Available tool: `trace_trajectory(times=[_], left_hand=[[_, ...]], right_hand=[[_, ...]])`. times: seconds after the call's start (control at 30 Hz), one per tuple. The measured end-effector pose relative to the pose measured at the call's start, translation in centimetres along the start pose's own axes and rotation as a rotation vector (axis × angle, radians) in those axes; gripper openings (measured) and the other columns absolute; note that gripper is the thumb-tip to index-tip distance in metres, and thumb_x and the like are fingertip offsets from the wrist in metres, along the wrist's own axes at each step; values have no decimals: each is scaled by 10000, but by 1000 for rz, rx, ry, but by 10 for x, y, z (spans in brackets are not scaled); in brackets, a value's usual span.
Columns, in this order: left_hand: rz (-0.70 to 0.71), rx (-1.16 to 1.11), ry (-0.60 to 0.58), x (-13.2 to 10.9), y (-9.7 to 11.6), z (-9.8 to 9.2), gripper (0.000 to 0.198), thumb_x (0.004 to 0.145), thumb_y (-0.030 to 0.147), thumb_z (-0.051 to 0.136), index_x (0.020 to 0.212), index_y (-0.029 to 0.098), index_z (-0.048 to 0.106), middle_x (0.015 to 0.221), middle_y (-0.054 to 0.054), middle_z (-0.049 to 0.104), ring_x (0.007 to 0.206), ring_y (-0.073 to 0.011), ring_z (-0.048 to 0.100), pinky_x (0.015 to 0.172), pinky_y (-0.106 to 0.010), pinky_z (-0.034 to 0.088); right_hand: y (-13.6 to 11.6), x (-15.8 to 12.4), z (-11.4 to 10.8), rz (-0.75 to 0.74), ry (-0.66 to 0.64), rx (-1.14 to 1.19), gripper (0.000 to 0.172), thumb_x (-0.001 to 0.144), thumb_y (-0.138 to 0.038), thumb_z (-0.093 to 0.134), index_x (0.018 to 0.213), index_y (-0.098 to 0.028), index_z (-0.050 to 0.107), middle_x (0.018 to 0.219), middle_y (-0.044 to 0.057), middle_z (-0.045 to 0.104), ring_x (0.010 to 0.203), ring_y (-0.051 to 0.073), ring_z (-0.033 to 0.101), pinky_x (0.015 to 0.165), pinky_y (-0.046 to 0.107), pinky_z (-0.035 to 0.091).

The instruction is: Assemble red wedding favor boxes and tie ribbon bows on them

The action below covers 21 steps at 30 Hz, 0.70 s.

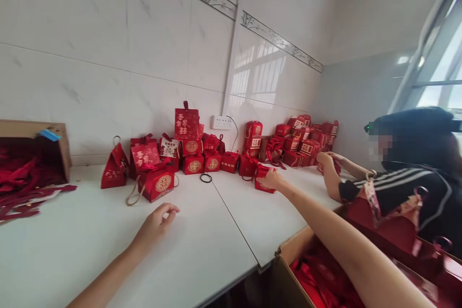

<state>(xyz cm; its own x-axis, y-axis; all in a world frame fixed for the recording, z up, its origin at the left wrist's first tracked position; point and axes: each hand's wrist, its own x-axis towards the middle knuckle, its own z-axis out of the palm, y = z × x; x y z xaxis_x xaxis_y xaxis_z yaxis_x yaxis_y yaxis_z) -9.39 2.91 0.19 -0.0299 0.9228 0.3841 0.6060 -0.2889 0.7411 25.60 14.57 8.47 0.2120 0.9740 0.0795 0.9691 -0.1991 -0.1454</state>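
My right hand (275,181) reaches across the white table and grips a small red gift box (260,186) at the end of a row of boxes. Part of that box is hidden behind my fingers. Over the bare tabletop on the left, my left hand (161,216) holds nothing, its fingers loosely bent and apart. Just beyond it sits a red box with a gold round emblem (163,184) and rope handles. Several more red boxes with gold emblems (195,164) stand in a cluster against the wall, one taller box (186,123) on top.
At the left, a cardboard carton (59,130) lies with red pieces spilling out. Another carton (285,255) of red items stands below my right arm. A black ring (206,178) lies near the table seam. On the right, a co-worker (400,178) handles stacked red boxes (299,142).
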Motion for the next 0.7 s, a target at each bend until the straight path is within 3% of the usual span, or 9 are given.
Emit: trace_trajectory(times=[0.07,0.13,0.27,0.4,0.5,0.6,0.7], left_hand=[[30,28,-26,-4,-6,0,287,804,418,405,756,214,602,852,-40,644,693,-177,595,611,-288,515],[96,75,-70,-8,-6,1,249,819,357,406,763,218,604,860,-42,636,778,-188,600,690,-307,519],[198,130,-135,-13,1,4,191,820,264,412,781,222,594,858,-44,629,851,-202,594,776,-344,509],[127,84,-116,-12,-2,5,195,831,285,408,865,225,590,933,-54,629,900,-211,593,805,-364,498],[18,-30,-62,-7,-4,7,220,814,351,433,907,218,581,992,-69,632,947,-226,591,843,-383,480],[-148,-214,38,-1,-2,5,336,793,467,436,959,205,565,1040,-88,629,998,-245,587,871,-395,461],[-253,-444,109,3,-1,1,454,772,565,423,1012,205,561,1083,-91,629,1074,-261,565,858,-384,464]], right_hand=[[-12,13,8,134,57,31,851,846,-526,450,1385,69,167,1394,415,190,1214,446,449,878,509,407],[-17,21,12,238,84,68,869,853,-553,405,1390,76,140,1394,429,162,1226,451,434,867,520,411],[-12,30,9,282,48,131,857,813,-537,473,1335,107,252,1264,429,387,1200,447,465,862,505,423],[-10,18,-7,129,-49,161,782,770,-508,546,1292,41,350,1158,323,545,1057,381,586,787,411,478],[-26,-17,-23,-164,-131,201,740,735,-475,603,1326,-114,343,1162,182,591,988,278,622,772,320,487],[-58,-59,-33,-681,-299,271,840,704,-369,638,1398,-174,205,1177,130,584,960,238,622,771,309,497],[-95,-87,-33,-1094,-412,312,968,608,-232,697,1425,-211,176,1325,124,465,1149,252,521,911,348,469]])
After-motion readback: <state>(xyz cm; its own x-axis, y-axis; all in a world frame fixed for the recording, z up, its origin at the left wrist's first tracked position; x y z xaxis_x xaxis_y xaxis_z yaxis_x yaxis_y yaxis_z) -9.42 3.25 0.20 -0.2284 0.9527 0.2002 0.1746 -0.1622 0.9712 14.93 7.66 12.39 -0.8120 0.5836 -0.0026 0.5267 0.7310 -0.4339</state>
